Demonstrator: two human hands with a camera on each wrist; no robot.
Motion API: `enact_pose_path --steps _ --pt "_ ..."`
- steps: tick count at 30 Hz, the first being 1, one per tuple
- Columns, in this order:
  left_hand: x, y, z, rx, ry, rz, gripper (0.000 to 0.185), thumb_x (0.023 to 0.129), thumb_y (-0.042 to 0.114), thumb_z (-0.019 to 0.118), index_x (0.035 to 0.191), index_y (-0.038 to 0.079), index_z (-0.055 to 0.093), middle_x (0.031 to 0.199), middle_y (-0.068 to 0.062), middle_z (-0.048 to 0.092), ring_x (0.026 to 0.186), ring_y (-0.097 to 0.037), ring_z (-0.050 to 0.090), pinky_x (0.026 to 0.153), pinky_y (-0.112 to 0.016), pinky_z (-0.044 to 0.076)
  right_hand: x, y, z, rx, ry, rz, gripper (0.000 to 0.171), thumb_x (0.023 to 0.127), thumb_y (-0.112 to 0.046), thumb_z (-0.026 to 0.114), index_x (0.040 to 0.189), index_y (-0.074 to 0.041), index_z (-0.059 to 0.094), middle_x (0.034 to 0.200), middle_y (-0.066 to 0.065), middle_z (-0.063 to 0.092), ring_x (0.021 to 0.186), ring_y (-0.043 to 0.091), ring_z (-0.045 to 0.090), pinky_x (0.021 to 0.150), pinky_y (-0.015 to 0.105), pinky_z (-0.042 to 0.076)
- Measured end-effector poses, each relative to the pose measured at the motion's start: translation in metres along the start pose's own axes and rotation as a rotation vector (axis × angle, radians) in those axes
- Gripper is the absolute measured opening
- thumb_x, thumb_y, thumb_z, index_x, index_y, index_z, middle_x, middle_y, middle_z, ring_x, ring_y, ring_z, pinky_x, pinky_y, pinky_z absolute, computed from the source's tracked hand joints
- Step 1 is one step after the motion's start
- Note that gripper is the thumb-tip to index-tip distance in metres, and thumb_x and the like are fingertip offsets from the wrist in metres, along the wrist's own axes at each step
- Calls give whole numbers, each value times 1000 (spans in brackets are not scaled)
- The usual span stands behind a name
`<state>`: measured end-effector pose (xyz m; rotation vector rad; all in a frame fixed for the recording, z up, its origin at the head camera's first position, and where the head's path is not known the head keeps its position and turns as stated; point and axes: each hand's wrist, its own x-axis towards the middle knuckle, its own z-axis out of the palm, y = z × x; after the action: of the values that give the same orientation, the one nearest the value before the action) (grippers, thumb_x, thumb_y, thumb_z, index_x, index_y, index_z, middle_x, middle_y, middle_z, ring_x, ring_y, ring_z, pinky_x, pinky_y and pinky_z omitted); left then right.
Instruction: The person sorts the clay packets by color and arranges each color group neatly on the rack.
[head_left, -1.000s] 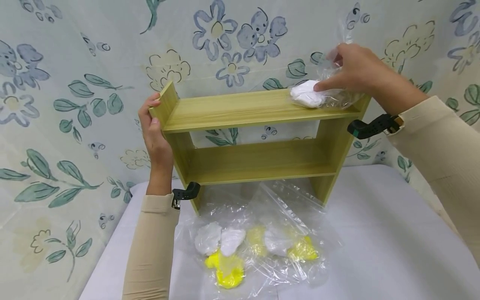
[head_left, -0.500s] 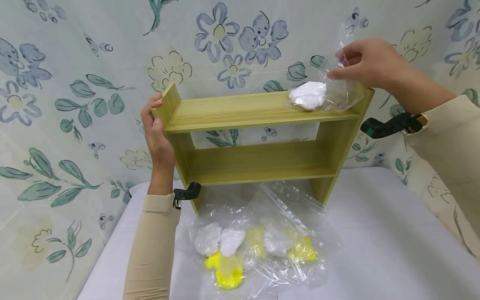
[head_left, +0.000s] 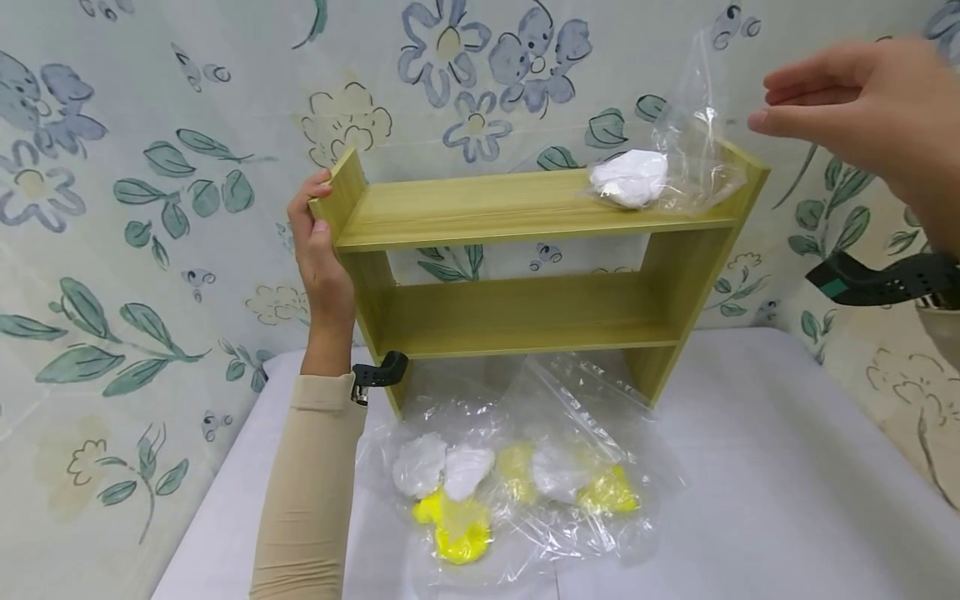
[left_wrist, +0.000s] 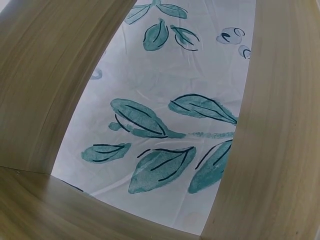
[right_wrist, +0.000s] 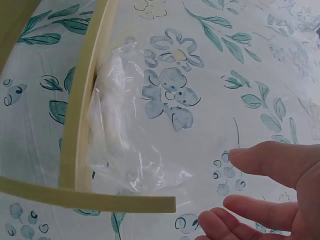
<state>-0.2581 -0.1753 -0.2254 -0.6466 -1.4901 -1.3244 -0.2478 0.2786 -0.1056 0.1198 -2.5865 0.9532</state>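
A small wooden shelf (head_left: 525,321) with two boards stands on the table. My left hand (head_left: 324,267) grips the upper end of its left side panel, thumb in front. On the right end of the top board lies a clear plastic bag (head_left: 693,158) with a white lump (head_left: 632,177) inside, its loose end sticking up. To the right of that bag, apart from it, my right hand (head_left: 862,108) hovers with thumb and fingers spread and nothing between them. In the right wrist view the bag (right_wrist: 117,115) rests against the board. The left wrist view does not show the left hand.
In front of the shelf lie clear zip bags (head_left: 577,417) holding white lumps (head_left: 467,471) and yellow lumps (head_left: 461,533). A white cloth covers the table (head_left: 765,467). Flower-patterned fabric (head_left: 180,333) hangs close behind the shelf.
My right hand has let go of the bag on the top board and moved right, away from it. The bag stays there, its loose end upright. My left hand keeps its grip.
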Motion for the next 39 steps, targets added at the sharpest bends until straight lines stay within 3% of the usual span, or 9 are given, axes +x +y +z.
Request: enact_pose_path --steps 10,17,25,32,39 --pt "-2 -1 2 20 0 -10 40 88 13 26 117 -12 40 138 -26 42 131 -22 38 111 -34 25 -36 28 5 153 84 -112 50 90 -20 66 138 -21 53 130 -16 58 100 -7 52 110 21 26" --pt "-2 0 2 -2 11 -8 37 88 11 26 116 -4 45 137 -25 43 130 -24 39 110 -35 27 -62 29 22 215 88 -165 44 89 -15 67 132 -15 59 116 -14 62 94 -2 57 83 3 40" --pt "-2 0 3 3 15 -13 37 87 12 26 116 -1 46 136 -20 45 131 -22 39 110 -34 26 -96 31 42 112 62 -98 45 88 -26 69 129 -12 60 121 -9 64 91 -8 58 75 3 42" --pt "-1 -5 3 6 14 -8 37 87 12 26 116 -1 46 136 -17 46 130 -22 39 110 -35 27 -119 43 64 212 -10 -96 40 87 -16 70 125 -7 61 110 -13 65 90 -5 62 73 4 45" --pt "-1 -7 3 -4 2 18 37 87 13 26 116 1 46 135 -20 45 129 -25 40 109 -36 28 -141 62 93 204 -85 -130 37 87 -13 70 123 -12 61 110 -12 64 92 -6 62 74 6 46"
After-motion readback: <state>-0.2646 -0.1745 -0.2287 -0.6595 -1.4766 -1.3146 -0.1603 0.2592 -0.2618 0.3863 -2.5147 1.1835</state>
